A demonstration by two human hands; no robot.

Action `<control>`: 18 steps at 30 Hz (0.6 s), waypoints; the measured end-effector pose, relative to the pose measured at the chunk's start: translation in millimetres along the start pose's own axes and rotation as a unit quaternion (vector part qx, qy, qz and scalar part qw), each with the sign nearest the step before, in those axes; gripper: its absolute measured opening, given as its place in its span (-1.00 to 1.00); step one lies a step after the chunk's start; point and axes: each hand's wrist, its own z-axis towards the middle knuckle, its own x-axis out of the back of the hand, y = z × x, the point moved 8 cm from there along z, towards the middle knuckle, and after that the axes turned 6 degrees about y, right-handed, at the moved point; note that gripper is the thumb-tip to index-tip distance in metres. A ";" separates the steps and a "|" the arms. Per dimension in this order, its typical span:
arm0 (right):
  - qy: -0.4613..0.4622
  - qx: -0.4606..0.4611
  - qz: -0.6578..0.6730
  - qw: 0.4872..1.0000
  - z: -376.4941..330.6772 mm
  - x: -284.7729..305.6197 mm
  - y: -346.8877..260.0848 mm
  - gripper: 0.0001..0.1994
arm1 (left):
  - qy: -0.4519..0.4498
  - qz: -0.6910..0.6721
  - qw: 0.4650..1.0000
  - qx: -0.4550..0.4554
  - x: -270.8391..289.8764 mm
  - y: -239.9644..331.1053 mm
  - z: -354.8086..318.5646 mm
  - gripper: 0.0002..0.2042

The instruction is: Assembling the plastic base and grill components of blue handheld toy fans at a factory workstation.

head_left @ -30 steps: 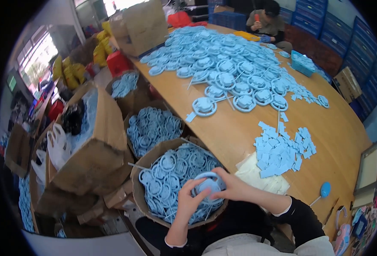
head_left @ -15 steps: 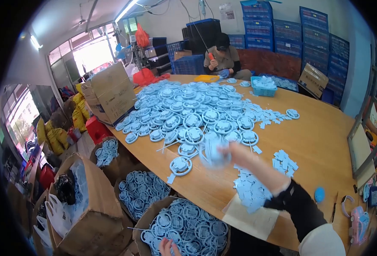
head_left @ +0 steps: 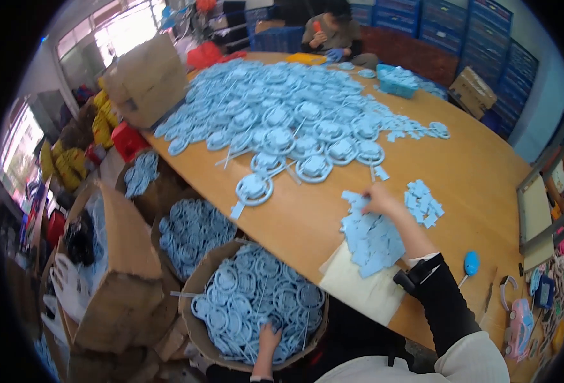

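My left hand [head_left: 268,339] reaches into a cardboard box of round light-blue plastic parts [head_left: 247,293], its fingers bent around one part there. At the table, my right hand [head_left: 379,199] pinches a small flat light-blue piece at the far edge of a loose heap of such pieces [head_left: 374,239]. The heap lies partly on a pale cardboard sheet [head_left: 361,297]. Left of the right hand, a round ring-shaped blue part [head_left: 314,167] lies at the near side of the big pile [head_left: 282,108]. Another ring part [head_left: 254,189] with a tab sits closer to the table edge.
A smaller heap of flat pieces [head_left: 423,203] lies right of my hand. A blue rubber blower [head_left: 472,263] and toy car [head_left: 519,329] are farther right. More cardboard boxes [head_left: 125,287] stand left. Across the wooden table [head_left: 467,172], a person [head_left: 333,38] works beside a blue basket [head_left: 397,83].
My right hand has let go of a ring part, which now lies by the pile, and moved to the flat pieces. My left hand has reached farther into the box. The view has tilted down.
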 end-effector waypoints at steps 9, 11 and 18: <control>0.108 -0.032 0.235 0.965 -13.8 38.8 11.6 -0.76 | -0.071 0.236 0.969 0.025 -25.0 34.4 -3.6 -0.66; 0.106 -0.051 0.299 0.947 -19.4 50.0 6.4 -0.82 | -0.028 0.221 0.975 0.020 -18.9 46.1 -2.6 -0.67; 0.135 -0.061 0.499 0.854 -41.7 95.6 -41.2 -0.73 | 0.042 -0.020 0.999 -0.021 -40.8 107.0 48.9 -0.50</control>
